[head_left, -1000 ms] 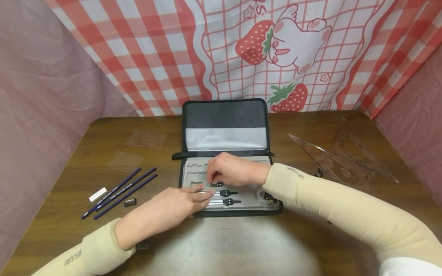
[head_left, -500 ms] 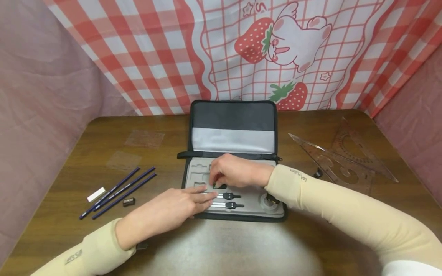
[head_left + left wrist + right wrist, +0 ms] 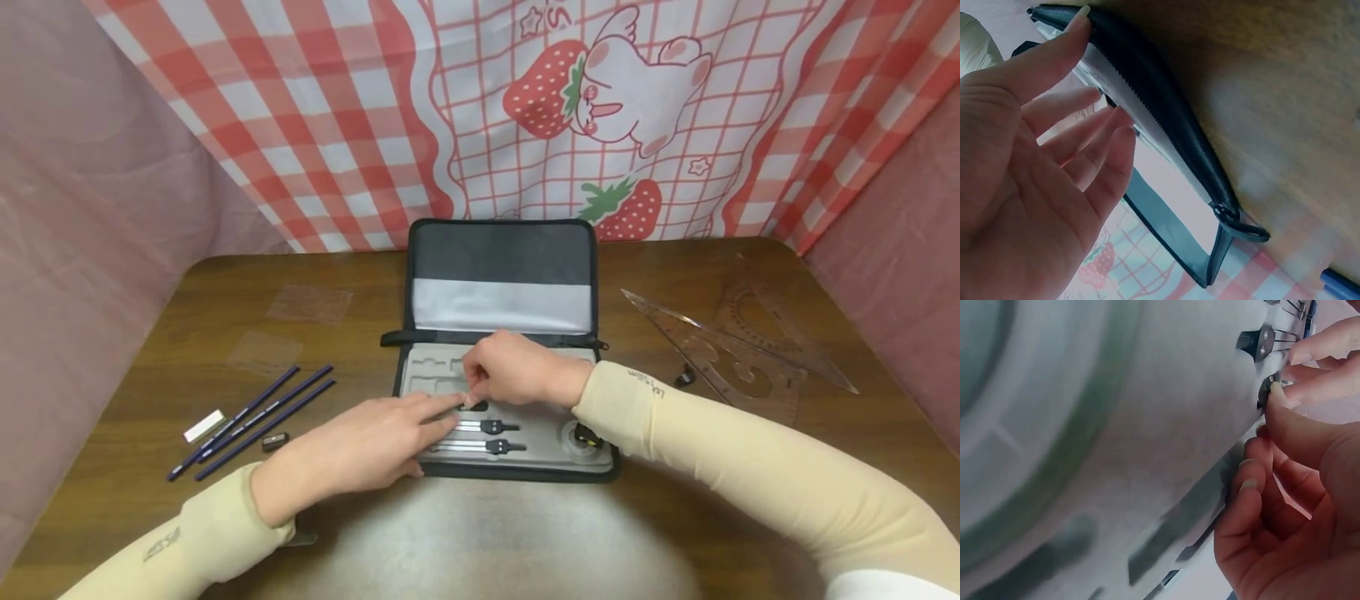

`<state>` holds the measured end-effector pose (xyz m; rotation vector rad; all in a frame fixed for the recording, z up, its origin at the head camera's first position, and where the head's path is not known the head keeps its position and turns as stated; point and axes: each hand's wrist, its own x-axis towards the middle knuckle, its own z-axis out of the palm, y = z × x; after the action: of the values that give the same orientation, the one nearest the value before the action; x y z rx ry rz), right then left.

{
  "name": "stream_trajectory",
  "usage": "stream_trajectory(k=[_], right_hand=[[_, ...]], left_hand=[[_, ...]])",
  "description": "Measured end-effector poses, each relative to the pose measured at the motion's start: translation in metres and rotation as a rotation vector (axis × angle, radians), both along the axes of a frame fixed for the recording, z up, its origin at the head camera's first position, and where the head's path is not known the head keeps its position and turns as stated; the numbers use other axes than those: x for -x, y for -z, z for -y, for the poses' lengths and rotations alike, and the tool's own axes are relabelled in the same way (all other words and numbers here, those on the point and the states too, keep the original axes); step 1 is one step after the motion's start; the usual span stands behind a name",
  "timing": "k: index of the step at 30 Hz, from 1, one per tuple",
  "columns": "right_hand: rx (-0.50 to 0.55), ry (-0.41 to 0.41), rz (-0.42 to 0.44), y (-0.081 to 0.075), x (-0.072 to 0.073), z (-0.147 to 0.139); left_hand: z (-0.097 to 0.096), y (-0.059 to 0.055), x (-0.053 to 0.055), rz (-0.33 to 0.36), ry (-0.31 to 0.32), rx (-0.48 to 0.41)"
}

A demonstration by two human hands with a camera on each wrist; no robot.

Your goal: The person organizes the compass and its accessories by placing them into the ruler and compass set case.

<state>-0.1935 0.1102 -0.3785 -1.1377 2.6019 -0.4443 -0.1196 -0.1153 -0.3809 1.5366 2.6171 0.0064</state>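
Observation:
A black zip case point(image 3: 502, 477) lies open, its grey moulded tray point(image 3: 528, 425) holding two silver-and-black compasses point(image 3: 489, 427). My right hand point(image 3: 512, 368) reaches over the tray with curled fingers. Its thumb and fingertips are at a small black piece point(image 3: 474, 407) in a slot, and the thumb tip lies on that piece point(image 3: 1265, 392) in the right wrist view. My left hand point(image 3: 375, 443) lies across the tray's left front, fingers extended over the compasses' left ends. The left index fingertip meets the right fingertips by the black piece.
Several blue pencils point(image 3: 266, 417), a white eraser point(image 3: 204, 426) and a sharpener point(image 3: 275, 442) lie left. Clear set squares point(image 3: 757, 333) and a small black item point(image 3: 685, 376) lie right. A round clear item point(image 3: 576, 442) sits in the tray's right side.
The case has shifted a little to the right on the table. My left index finger has come up to the small black piece, while my right hand stays over that slot.

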Motion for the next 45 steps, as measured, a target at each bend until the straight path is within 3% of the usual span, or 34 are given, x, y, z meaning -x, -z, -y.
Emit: stream_trajectory(k=[8, 19, 26, 38, 42, 45], right_hand=[[-0.004, -0.036, 0.056, -0.001, 0.003, -0.006], [-0.105, 0.060, 0.106, -0.007, 0.003, 0.007], [-0.145, 0.071, 0.150, -0.012, 0.007, 0.012], [-0.094, 0.009, 0.081, -0.008, 0.014, 0.008], [-0.042, 0.042, 0.041, -0.015, 0.016, -0.012], [-0.008, 0.119, -0.007, -0.026, 0.018, -0.039]], left_hand=[[0.000, 0.000, 0.000, 0.006, -0.011, 0.042], [0.001, -0.001, -0.001, 0.009, -0.055, 0.075], [0.004, -0.002, -0.002, -0.028, -0.039, 0.067], [0.003, 0.001, 0.000, -0.047, -0.052, 0.057], [0.002, 0.002, 0.000, -0.047, -0.050, 0.051], [0.000, 0.002, 0.000, -0.035, -0.052, 0.053]])
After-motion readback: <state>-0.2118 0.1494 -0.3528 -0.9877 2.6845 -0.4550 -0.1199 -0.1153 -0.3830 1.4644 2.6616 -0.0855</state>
